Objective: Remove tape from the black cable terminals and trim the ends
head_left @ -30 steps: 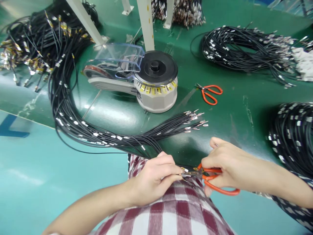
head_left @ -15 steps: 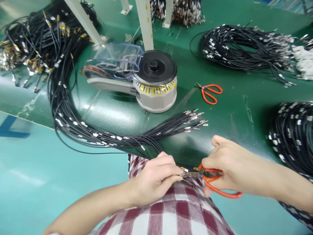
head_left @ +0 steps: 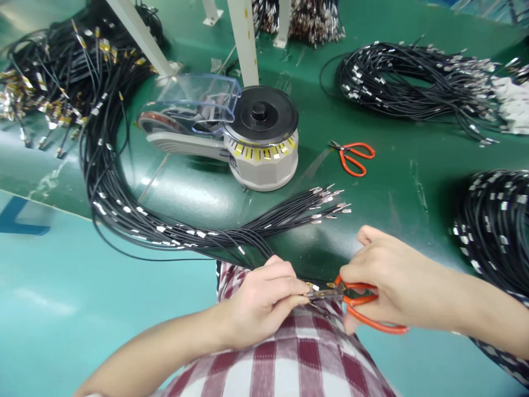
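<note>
Low in front of the checked garment, my left hand [head_left: 264, 303] pinches a thin black cable near its end, and its fingertips hide most of that grip. A small whitish and gold cable tip [head_left: 313, 286] shows just past the fingers. My right hand [head_left: 380, 273] is wrapped round orange-handled scissors [head_left: 382, 325], whose blades point left and meet the left fingertips. Whether the blades touch the cable is too small to tell. Behind the left hand, a bundle of black cables [head_left: 173, 231] with white labels curves along the table edge, its metal ends fanned to the right.
A tape dispenser [head_left: 264, 160] with yellow tape pieces stands mid-table. A second pair of orange-handled scissors [head_left: 357, 157] lies to its right. Coiled cables [head_left: 372, 82] rest at back right, another coil [head_left: 496, 220] at the right edge. White posts [head_left: 243, 44] rise behind.
Almost nothing differs. Both hands, the scissors and the cable hold practically the same position, with only a slight shift of the whole view.
</note>
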The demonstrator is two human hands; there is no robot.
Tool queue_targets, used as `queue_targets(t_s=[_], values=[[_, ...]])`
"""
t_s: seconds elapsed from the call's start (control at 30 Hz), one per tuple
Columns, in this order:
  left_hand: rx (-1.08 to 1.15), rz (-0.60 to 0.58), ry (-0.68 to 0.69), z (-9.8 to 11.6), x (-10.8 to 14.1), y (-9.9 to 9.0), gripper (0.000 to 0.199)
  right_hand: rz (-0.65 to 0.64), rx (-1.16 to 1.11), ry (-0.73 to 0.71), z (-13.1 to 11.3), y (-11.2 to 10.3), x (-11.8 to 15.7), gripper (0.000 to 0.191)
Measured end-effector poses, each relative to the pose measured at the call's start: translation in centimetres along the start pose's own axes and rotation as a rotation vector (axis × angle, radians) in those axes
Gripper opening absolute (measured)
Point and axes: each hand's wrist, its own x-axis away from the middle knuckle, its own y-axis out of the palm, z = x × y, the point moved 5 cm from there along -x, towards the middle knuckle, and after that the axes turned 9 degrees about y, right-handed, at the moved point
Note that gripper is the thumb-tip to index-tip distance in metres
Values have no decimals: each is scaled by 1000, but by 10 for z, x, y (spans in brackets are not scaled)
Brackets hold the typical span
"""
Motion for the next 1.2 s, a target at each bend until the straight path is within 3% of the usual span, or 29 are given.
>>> queue_targets(t_s=[0.13, 0.23, 0.33, 0.47, 0.6, 0.7, 0.8, 0.93, 1.2], values=[[-10, 0, 10, 0, 1, 0, 15, 156, 58, -107, 0, 1, 0, 29], [0, 12, -18, 1, -2, -2, 13, 147, 29, -111, 4, 2, -3, 38], [52, 55, -130, -1, -7, -7, 12, 75, -174, 13, 16, 3, -8, 47], [121, 93, -319, -7, -10, -10, 15, 173, -501, 189, 30, -1, -17, 39], [99, 130, -402, -14, -12, -11, 16, 203, -843, 171, 24, 0, -29, 32], [60, 129, -405, -17, -12, -10, 14, 204, -1105, 194, 19, 3, -37, 33], [16, 144, -405, -19, -11, -10, 12, 156, -1216, 227, 16, 7, -42, 35], [-32, 168, -332, -15, -14, -12, 21, 152, -1235, 227, 16, 8, -44, 36], [-138, 165, -183, -11, -18, -13, 18, 144, -1248, 240, 17, 11, -45, 38]])
